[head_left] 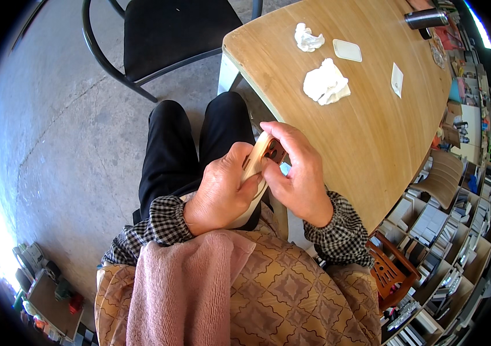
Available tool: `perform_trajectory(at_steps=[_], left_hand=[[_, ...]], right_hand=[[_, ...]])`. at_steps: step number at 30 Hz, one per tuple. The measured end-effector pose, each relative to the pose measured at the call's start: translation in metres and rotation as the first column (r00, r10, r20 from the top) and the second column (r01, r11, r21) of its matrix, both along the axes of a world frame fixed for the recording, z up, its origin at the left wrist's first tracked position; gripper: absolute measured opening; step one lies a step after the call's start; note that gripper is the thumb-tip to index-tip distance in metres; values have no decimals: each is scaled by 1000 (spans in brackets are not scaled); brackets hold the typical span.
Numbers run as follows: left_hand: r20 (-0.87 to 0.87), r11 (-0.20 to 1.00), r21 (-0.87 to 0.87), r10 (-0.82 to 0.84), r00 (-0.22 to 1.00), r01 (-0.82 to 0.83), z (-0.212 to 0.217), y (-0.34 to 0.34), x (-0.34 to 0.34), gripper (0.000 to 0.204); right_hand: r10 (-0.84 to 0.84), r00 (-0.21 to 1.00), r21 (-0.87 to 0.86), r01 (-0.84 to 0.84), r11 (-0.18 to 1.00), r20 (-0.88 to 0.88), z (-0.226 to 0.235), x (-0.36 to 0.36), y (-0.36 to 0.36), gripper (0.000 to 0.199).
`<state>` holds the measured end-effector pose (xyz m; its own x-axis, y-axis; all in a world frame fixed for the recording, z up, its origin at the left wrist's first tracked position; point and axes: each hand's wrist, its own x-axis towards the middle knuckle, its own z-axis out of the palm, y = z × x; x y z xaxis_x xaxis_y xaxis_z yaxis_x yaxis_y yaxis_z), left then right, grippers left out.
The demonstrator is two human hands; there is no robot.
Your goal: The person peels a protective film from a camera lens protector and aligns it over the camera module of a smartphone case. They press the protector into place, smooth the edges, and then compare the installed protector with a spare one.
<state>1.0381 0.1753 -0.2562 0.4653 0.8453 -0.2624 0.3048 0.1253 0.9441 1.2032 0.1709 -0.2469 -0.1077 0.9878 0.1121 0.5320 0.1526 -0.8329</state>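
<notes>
Left hand [216, 187], in the head view, is curled inward, its thumb and fingers gripping the near side of a cased phone [255, 161]. Right hand [304, 176] is partly closed on the other side, index finger along the upper end and thumb bent in beside the dark camera lenses. The phone is thus between the two hands, tilted, its cream case edge showing. Right of the right hand stretches the wooden worktop [372, 138]; beyond that hand lie a large crumpled tissue [327, 83], a smaller wad [309, 39] and a rounded white rectangle [347, 51]. Below the left hand hangs a pink towel [182, 288]; well beyond it stands a black chair [176, 34].
</notes>
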Motion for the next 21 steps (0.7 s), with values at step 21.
perform_trajectory(at_steps=[21], left_hand=[[0, 1000, -18, 4, 1000, -4, 0, -1, 2, 30]], right_hand=[[-20, 998, -58, 16, 998, -67, -3, 3, -3, 52]])
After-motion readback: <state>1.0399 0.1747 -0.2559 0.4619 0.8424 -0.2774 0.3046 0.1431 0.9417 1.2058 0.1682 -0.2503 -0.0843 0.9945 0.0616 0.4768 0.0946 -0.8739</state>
